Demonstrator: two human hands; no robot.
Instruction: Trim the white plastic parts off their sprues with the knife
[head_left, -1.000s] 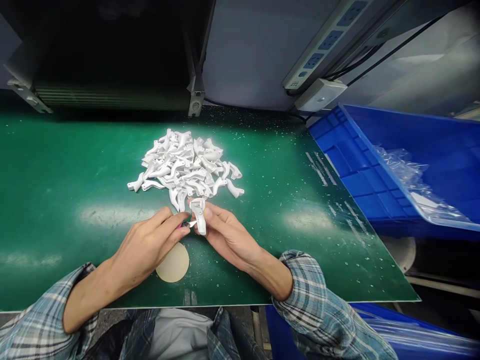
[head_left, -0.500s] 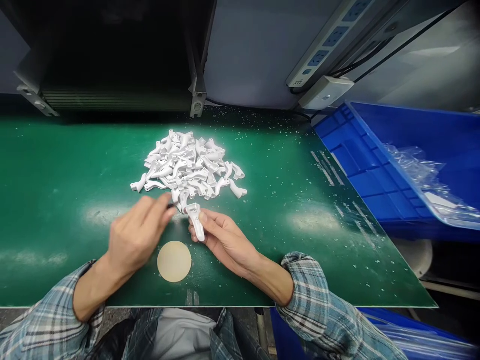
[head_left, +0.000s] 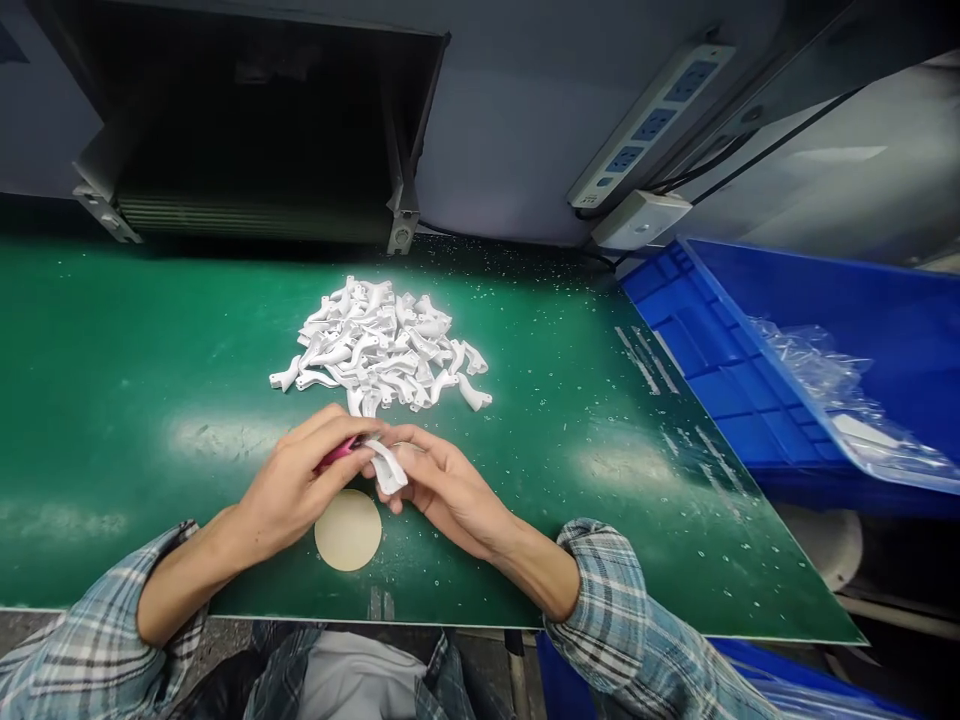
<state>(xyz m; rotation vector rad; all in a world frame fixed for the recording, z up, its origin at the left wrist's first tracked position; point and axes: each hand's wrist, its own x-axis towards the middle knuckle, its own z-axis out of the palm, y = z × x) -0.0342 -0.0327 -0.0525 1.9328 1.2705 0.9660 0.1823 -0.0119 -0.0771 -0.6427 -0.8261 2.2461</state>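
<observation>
Gripping a pink tool (head_left: 339, 450) in the left hand (head_left: 296, 490), right hand (head_left: 442, 487) pinching a white plastic part (head_left: 387, 467), pile of white parts (head_left: 380, 345) lying just beyond on the green surface (head_left: 135, 400).

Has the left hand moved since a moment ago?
Yes. The left hand, gripping a pink tool, has drawn back from the parts pile toward the tan disc, beside the white part in the right hand.
</observation>
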